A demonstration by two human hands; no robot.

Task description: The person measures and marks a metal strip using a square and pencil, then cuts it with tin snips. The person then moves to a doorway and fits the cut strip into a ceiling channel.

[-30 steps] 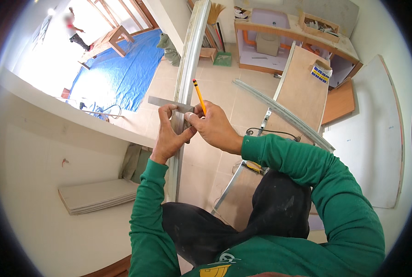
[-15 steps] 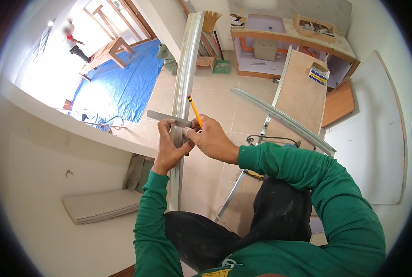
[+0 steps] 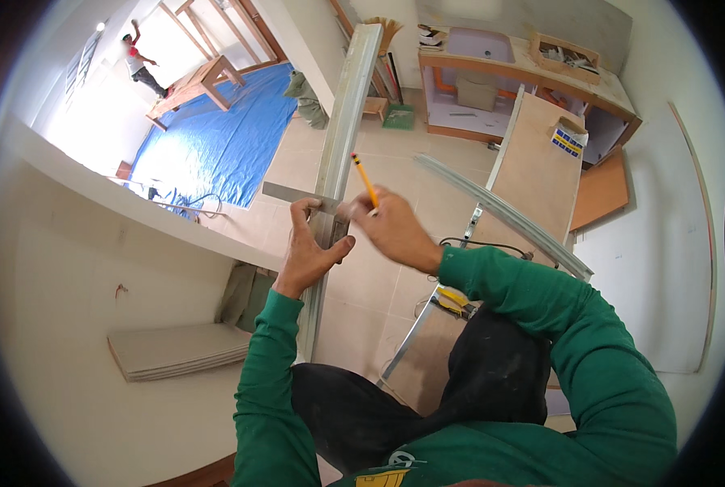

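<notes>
A long galvanized metal channel (image 3: 350, 105) stretches away in front of me, running beneath both hands. Across it lies a flat steel square (image 3: 281, 192), its blade sticking out past the left side. My left hand (image 3: 297, 258) grips the square against the channel, fingers on the blade and thumb at the channel's right side. A yellow pencil (image 3: 365, 178) is pinched in my right hand (image 3: 401, 234), its eraser end pointing up and away. The right hand is slightly blurred, just right of the channel, and the pencil's tip is hidden.
On the right, another metal channel (image 3: 508, 211) lies across a wooden board (image 3: 541, 162) holding a small box (image 3: 569, 136). A yellow-and-black tool (image 3: 456, 302) sits by my knee. Stacked panels (image 3: 180, 353) are at left. Beyond, a person (image 3: 141, 65) stands near a wooden bench (image 3: 200, 85).
My right hand with the pencil has moved right and slightly up, away from the left thumb. My left thumb has spread outward. The distant person has raised an arm.
</notes>
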